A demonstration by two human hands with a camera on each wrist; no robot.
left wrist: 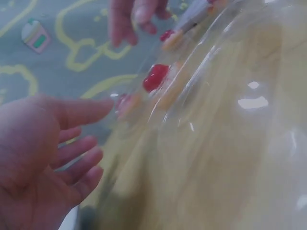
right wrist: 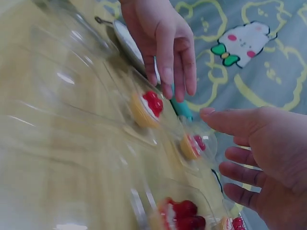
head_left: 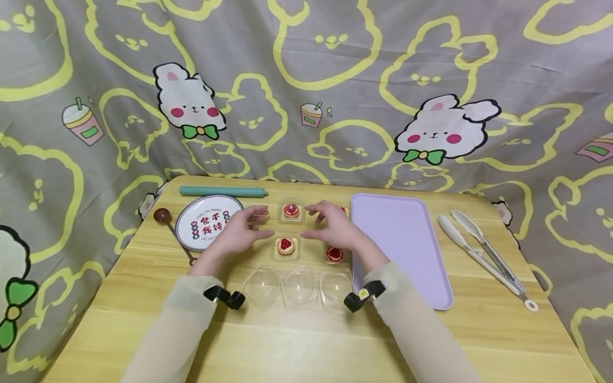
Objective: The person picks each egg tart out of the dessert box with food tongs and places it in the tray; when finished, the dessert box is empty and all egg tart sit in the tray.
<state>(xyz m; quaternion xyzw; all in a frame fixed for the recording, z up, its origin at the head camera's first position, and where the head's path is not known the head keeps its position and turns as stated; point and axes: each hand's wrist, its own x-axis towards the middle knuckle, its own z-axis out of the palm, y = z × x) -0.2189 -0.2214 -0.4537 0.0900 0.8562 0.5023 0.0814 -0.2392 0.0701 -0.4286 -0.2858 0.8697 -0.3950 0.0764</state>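
In the head view my left hand (head_left: 241,229) and right hand (head_left: 332,226) hover with fingers spread, facing each other and holding nothing. Between them, toward the back, a red-topped fruit tart (head_left: 291,211) sits under a clear domed cover. A second tart (head_left: 286,246) lies in a clear plastic base nearer me. Below my right hand is another tart (head_left: 333,255), and one more (head_left: 343,210) is partly hidden behind that hand. Three clear domed lids (head_left: 299,287) stand in a row in front. In the right wrist view my right thumb is near a covered tart (right wrist: 192,145).
A lilac tray (head_left: 402,239) lies right of the tarts, with metal tongs (head_left: 483,255) beyond it. To the left are a round plate with red lettering (head_left: 201,215), a brown long-handled spoon (head_left: 164,215) and a teal rolling pin (head_left: 222,191). A patterned curtain (head_left: 345,106) hangs behind the table.
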